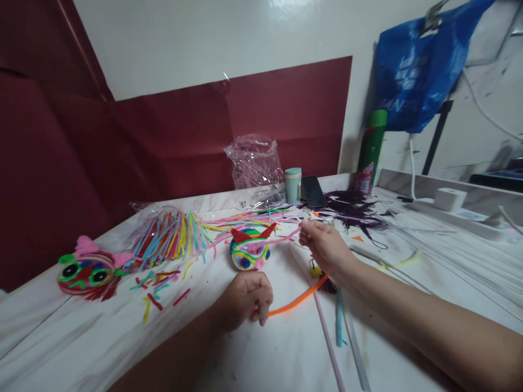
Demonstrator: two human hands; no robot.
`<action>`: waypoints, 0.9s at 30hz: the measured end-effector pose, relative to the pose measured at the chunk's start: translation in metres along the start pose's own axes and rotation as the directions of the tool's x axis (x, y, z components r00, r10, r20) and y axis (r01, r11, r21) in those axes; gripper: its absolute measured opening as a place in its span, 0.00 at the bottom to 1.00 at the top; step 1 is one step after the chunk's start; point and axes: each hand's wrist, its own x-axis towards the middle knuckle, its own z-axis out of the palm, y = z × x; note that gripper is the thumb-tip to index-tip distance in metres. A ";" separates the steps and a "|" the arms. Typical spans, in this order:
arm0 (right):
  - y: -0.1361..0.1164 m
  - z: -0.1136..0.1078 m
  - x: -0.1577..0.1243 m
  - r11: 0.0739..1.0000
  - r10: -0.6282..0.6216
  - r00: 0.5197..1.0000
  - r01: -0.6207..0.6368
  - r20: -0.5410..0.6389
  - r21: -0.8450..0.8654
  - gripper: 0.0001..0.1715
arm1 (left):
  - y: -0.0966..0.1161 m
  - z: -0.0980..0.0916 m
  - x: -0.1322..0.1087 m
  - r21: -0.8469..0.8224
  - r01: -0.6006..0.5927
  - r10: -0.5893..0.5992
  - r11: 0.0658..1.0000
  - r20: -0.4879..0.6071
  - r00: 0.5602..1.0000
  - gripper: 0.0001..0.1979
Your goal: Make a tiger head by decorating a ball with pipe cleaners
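Note:
My right hand (pixel 322 242) is closed in a pinch on a pink pipe cleaner (pixel 286 238), which stretches left to a round, multicoloured pipe-cleaner head (pixel 247 253) with red horns. Below that head is my left hand (pixel 251 296), its fingers curled around one end of an orange pipe cleaner (pixel 298 300). The orange strand slants up to the right, passing near my right wrist. Part of the left fingers' grip is hidden. A small yellow piece (pixel 314 270) with dark strands sits under my right wrist.
A second pipe-cleaner head (pixel 92 269) lies left, beside bundled coloured pipe cleaners (pixel 171 237) and cut scraps (pixel 157 288). Behind are a clear plastic bag (pixel 255 166), a mint cup (pixel 293 186), a phone (pixel 313 191) and purple strands (pixel 351 209). Sticks (pixel 329 343) lie in front.

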 end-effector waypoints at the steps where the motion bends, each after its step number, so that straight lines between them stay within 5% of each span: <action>1: -0.003 -0.003 0.003 1.000 -0.011 1.000 0.011 -0.007 0.005 0.23 | -0.001 0.000 0.000 0.012 -0.046 0.046 0.999 -0.061 0.997 0.19; 3: -0.008 -0.006 0.006 1.000 -0.024 1.000 0.024 -0.001 0.003 0.23 | 0.000 0.002 0.000 0.069 -0.162 0.173 0.984 -0.232 0.957 0.24; 6: -0.012 -0.003 0.001 0.999 -0.020 0.998 0.022 0.051 -0.030 0.23 | 0.007 0.006 -0.002 0.258 -0.270 0.363 0.928 -0.454 0.814 0.23; 8: -0.013 0.003 -0.009 0.995 0.014 0.990 0.000 0.144 -0.100 0.22 | 0.013 0.008 -0.002 0.395 -0.262 0.447 0.880 -0.505 0.739 0.19; 10: -0.012 0.011 -0.021 0.982 0.071 0.961 -0.020 0.266 -0.189 0.21 | 0.017 0.010 -0.001 0.420 -0.196 0.404 0.886 -0.492 0.771 0.14; 14: -0.008 0.024 -0.043 0.972 0.168 0.885 -0.077 0.434 -0.220 0.22 | 0.016 0.015 0.003 0.097 0.025 0.001 0.995 -0.258 0.966 0.14; 19: -0.001 0.029 -0.051 0.981 0.187 0.888 -0.150 0.420 -0.121 0.18 | 0.013 0.025 0.003 -0.167 0.060 -0.091 0.984 -0.185 0.978 0.14; 27: 0.005 0.030 -0.053 0.980 0.175 0.908 -0.125 0.381 -0.153 0.19 | 0.014 0.027 0.000 -0.193 0.100 -0.137 0.976 -0.185 0.973 0.14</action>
